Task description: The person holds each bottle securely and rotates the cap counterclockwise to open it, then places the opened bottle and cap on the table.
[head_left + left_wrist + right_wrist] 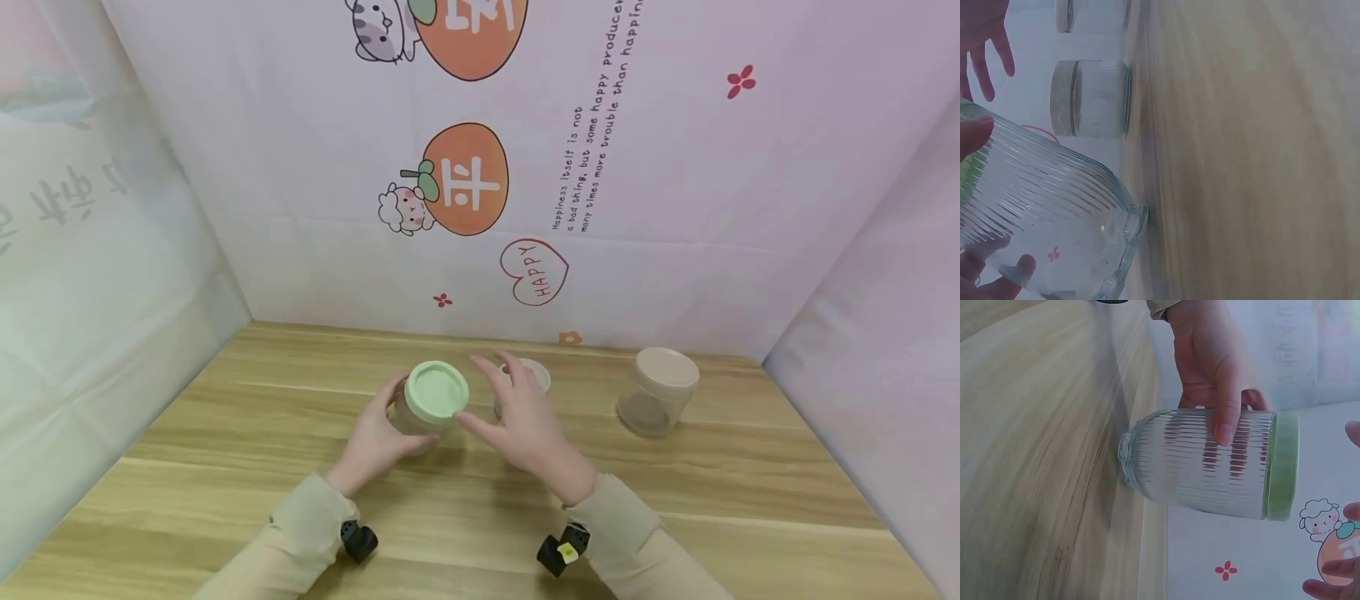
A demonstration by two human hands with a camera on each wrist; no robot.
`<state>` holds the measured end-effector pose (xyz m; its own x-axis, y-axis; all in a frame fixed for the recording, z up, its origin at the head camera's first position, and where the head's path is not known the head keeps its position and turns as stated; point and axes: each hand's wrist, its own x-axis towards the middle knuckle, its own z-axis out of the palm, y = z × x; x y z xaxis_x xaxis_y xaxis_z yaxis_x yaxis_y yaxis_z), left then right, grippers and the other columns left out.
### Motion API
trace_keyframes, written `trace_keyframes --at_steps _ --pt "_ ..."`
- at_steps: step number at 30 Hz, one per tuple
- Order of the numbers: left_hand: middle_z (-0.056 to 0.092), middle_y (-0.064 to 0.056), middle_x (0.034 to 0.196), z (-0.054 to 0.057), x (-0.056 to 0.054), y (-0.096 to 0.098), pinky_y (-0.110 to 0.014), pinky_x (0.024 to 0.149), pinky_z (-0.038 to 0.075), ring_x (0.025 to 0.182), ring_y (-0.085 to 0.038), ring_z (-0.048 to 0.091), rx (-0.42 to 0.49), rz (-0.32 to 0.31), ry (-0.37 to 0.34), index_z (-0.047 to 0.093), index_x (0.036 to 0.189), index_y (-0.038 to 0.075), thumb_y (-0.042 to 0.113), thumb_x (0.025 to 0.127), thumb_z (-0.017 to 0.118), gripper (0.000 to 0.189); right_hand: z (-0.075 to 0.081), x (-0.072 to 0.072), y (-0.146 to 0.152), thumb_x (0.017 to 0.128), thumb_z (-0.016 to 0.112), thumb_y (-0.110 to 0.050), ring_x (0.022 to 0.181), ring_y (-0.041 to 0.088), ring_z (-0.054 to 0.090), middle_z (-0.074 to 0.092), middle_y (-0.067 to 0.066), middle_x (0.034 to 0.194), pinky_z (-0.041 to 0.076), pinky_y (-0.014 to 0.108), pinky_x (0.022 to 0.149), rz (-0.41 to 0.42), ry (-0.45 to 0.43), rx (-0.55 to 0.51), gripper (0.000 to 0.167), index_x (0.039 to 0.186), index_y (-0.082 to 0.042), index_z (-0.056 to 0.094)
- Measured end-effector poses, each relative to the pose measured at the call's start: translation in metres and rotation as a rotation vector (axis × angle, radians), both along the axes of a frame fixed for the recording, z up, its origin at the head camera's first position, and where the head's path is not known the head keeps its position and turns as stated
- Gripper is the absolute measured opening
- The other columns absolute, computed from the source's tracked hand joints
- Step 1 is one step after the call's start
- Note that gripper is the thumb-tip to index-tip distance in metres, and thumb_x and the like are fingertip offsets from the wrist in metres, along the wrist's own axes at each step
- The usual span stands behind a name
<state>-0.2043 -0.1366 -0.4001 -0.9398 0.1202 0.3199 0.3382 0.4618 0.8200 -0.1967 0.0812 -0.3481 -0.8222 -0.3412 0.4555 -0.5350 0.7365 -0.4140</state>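
Observation:
My left hand (378, 437) grips a ribbed clear glass jar (1204, 462) around its side, thumb in front and fingers behind. Its pale green lid (437, 392) is on, and the jar leans slightly with its base edge at the tabletop. To the right of that lid is my right hand (525, 421), fingers spread and holding nothing, thumb tip close to the lid's rim. Behind the right hand stands another lidded glass jar (536, 375), partly hidden by the fingers.
A third glass jar (656, 400) with a beige lid stands farther right on the wooden table (465, 533). Printed cloth (337, 275) rises along the table's back edge, with more cloth (885, 350) on the right and left sides.

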Motion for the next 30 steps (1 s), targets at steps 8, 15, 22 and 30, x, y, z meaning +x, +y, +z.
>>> trace_keyframes --at_steps 8,15,22,30 --pt "0.057 -0.008 0.129 0.003 0.010 0.009 -0.057 0.104 0.037 0.121 -0.029 0.051 -0.062 -0.053 0.059 0.047 0.134 0.013 0.016 0.059 0.090 0.087 0.000 0.008 -0.006 0.079 0.069 -0.049 0.125 0.040 0.043 0.035 0.020 0.145 0.046 0.060 0.090 0.028 -0.049 -0.013 0.073 0.140 -0.020 0.043" --pt "0.058 -0.008 0.129 0.005 0.017 0.015 -0.056 0.098 0.043 0.117 -0.031 0.054 -0.107 -0.073 0.068 0.049 0.133 0.015 0.013 0.057 0.090 0.086 -0.002 0.014 -0.007 0.079 0.069 -0.051 0.124 0.041 0.043 0.033 0.021 0.146 0.048 0.060 0.086 0.049 -0.070 0.002 0.074 0.141 -0.022 0.041" --pt "0.058 -0.008 0.130 0.007 0.024 0.022 -0.055 0.101 0.041 0.118 -0.030 0.054 -0.102 -0.103 0.083 0.049 0.134 0.012 0.009 0.057 0.089 0.087 -0.006 0.020 -0.008 0.078 0.068 -0.054 0.122 0.039 0.044 0.031 0.020 0.147 0.052 0.053 0.081 0.045 -0.078 0.022 0.077 0.142 -0.024 0.039" --pt "0.056 -0.008 0.133 0.006 0.029 0.026 -0.052 0.102 0.042 0.120 -0.029 0.053 -0.154 -0.127 0.102 0.048 0.136 0.011 0.012 0.059 0.089 0.086 -0.013 0.028 -0.008 0.078 0.067 -0.056 0.127 0.041 0.042 0.030 0.019 0.149 0.049 0.061 0.083 0.045 -0.102 0.033 0.078 0.143 -0.024 0.039"
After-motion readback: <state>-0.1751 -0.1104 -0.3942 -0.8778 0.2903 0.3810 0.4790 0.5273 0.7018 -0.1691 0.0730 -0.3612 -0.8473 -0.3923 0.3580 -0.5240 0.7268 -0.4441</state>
